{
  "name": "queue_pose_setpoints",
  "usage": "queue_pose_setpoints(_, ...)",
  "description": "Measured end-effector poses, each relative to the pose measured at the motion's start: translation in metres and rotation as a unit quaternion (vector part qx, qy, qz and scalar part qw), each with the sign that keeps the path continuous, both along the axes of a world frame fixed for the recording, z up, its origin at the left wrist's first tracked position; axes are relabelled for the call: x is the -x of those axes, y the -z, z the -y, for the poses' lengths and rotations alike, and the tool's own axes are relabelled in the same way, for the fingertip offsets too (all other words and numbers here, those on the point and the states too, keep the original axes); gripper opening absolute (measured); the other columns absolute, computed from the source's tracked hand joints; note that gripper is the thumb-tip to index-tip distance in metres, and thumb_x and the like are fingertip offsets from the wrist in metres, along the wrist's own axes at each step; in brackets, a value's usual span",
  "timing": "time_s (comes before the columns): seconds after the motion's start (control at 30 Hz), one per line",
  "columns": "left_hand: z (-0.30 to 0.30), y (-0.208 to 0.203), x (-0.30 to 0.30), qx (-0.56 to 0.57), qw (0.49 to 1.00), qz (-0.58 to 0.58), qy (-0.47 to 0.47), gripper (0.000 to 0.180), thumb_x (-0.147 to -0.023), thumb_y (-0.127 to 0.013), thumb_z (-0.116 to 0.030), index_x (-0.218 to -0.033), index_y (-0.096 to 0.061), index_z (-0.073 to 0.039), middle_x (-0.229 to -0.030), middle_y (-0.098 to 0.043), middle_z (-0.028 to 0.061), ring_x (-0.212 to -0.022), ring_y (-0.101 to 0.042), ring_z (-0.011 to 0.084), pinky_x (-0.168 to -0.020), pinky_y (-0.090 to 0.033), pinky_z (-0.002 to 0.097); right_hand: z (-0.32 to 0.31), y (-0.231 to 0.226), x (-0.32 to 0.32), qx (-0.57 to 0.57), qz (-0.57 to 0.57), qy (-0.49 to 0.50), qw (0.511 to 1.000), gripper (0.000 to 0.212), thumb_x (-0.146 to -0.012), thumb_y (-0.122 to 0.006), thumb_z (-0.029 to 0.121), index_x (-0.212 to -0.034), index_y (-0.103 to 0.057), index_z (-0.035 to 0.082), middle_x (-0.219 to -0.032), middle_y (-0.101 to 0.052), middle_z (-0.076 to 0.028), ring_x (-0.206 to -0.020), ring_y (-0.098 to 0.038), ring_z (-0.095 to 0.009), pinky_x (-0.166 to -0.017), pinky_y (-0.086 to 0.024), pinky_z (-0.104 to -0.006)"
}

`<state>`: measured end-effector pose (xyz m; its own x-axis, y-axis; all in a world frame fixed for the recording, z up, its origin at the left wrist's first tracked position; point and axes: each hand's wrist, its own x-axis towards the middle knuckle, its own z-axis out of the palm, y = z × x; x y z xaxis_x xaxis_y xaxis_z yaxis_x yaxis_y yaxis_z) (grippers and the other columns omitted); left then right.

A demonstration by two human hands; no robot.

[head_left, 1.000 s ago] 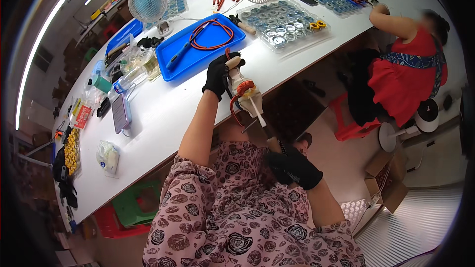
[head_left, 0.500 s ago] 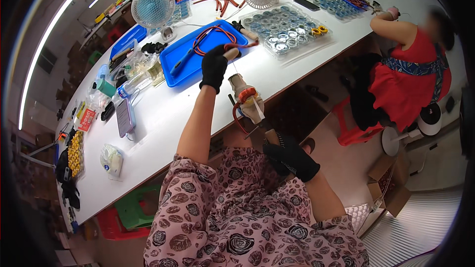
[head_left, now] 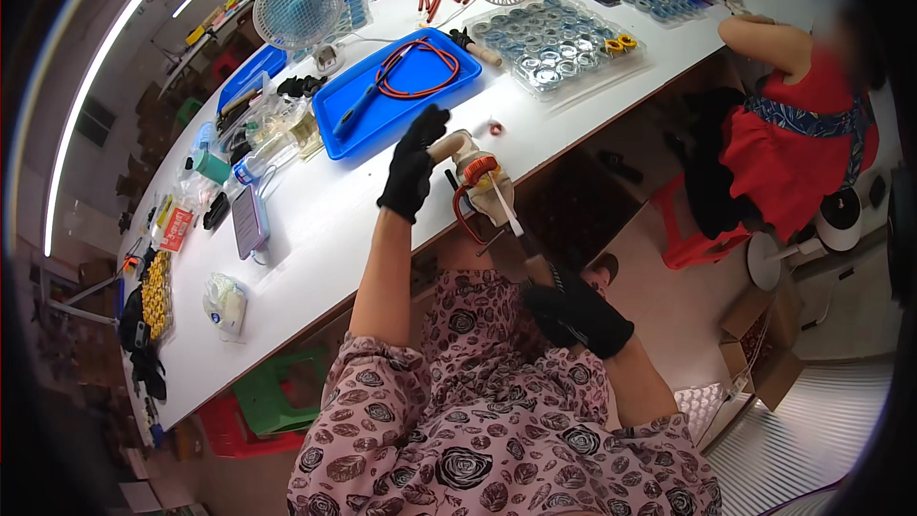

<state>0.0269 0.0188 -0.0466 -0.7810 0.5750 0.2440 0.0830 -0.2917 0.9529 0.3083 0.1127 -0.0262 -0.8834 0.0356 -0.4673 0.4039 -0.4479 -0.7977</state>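
My left hand (head_left: 409,170), in a black glove, is raised over the table's front edge, fingers up and apart from a pale thumb or fingertip cover. That pale tip meets a tape-wrapped, cream-coloured holder (head_left: 495,201). In the holder sits a ring wound with orange-red wire (head_left: 479,168); a dark red wire loop (head_left: 460,214) hangs at its left side. My right hand (head_left: 581,313), also black-gloved, is closed round the brown handle of a tool with a pale shaft (head_left: 511,212), whose far end reaches the ring. A small red-and-white piece (head_left: 494,128) lies behind the holder.
A blue tray (head_left: 334,139) holds a coiled red wire (head_left: 420,86) and a blue-handled tool. Behind are clear trays of rings (head_left: 549,48), two fans (head_left: 298,8) and red wires. A phone (head_left: 250,222) lies left. Another person in red (head_left: 778,148) sits at the right.
My left hand has come down and nearer to the holder, leaving the red wire it pinched. My right hand has drawn back slightly, down and right, with the tool.
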Motion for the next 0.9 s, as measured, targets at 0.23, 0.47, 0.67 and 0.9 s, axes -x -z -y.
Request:
queue_pose_setpoints(0.23,0.037,-0.024,-0.108,0.234,0.797,-0.546,-0.104,0.043,-0.077,-0.064,-0.011,-0.119,-0.057,-0.009,-0.113,-0.059,0.0082,-0.084,-0.058,0.0246,-0.076,-0.048,0.0357,-0.007,0.004,-0.131,0.154,0.067,-0.006,0.986,0.026,-0.086,-0.06,0.016,-0.107,-0.048,0.008,-0.064,-0.05,-0.001,-0.041,-0.043,-0.008,-0.036,-0.034,-0.0224)
queue_pose_setpoints(0.47,0.019,-0.032,-0.117,0.219,0.699,-0.678,-0.06,0.039,-0.068,-0.061,-0.011,-0.106,-0.065,-0.017,-0.109,-0.06,0.003,-0.089,-0.059,0.0216,-0.075,-0.048,0.0341,-0.004,-0.004,-0.138,-0.569,-0.043,0.018,0.821,0.021,-0.083,-0.062,0.015,-0.1,-0.052,0.006,-0.067,-0.055,-0.002,-0.051,-0.053,-0.013,-0.046,-0.042,-0.0248)
queue_pose_setpoints(0.67,0.005,-0.086,-0.072,0.141,0.742,-0.626,-0.194,0.025,-0.076,-0.061,-0.012,-0.101,-0.065,-0.012,-0.092,-0.064,0.0044,-0.079,-0.062,0.0202,-0.067,-0.049,0.0303,0.005,-0.013,-0.072,-0.675,-0.011,0.24,0.698,0.025,-0.083,-0.062,0.013,-0.105,-0.054,0.006,-0.081,-0.06,-0.011,-0.065,-0.06,-0.019,-0.055,-0.048,-0.0305)
queue_pose_setpoints(0.9,-0.028,-0.082,0.021,0.034,0.955,-0.21,-0.205,0.012,-0.078,-0.067,-0.008,-0.091,-0.065,-0.005,-0.071,-0.063,0.0034,-0.055,-0.055,0.0101,-0.05,-0.042,0.0234,-0.016,0.002,-0.024,-0.367,-0.058,-0.026,0.928,0.024,-0.085,-0.058,0.017,-0.106,-0.055,0.005,-0.092,-0.057,-0.011,-0.077,-0.058,-0.024,-0.064,-0.048,-0.0341)
